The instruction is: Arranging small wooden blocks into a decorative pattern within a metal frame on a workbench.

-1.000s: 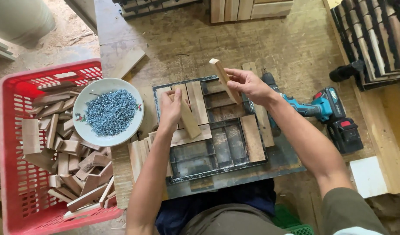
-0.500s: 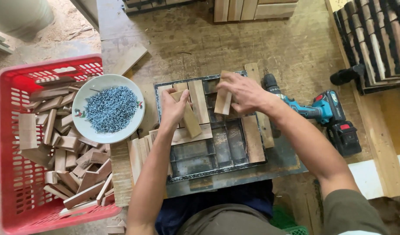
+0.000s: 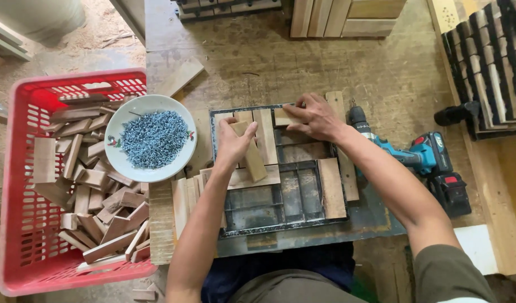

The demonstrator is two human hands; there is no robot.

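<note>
Step in hand, as judged from the layout: loading short wooden slats into the black grid frame [image 3: 286, 210] that lies flat on the workbench [image 3: 258, 62].

1. The right hand [image 3: 317, 116] rests palm-down at the frame's upper edge, fingers together and clamped on a short wood block [image 3: 285, 117] that sits crosswise in a top compartment.
2. The left hand [image 3: 233, 143] grips a longer slat [image 3: 252, 154], held tilted over the upper-left compartments; its lower end touches the slats already laid there.
3. One slat [image 3: 331, 188] lies upright in the right-hand compartment. The lower middle compartments show bare.

The next move appears to call for seating both pieces flush in their compartments.

Supplies: a red crate of offcuts [image 3: 73, 185] at left, a white bowl of screws [image 3: 151, 139] on its rim, a teal cordless drill [image 3: 415, 157] just right of the frame.
</note>
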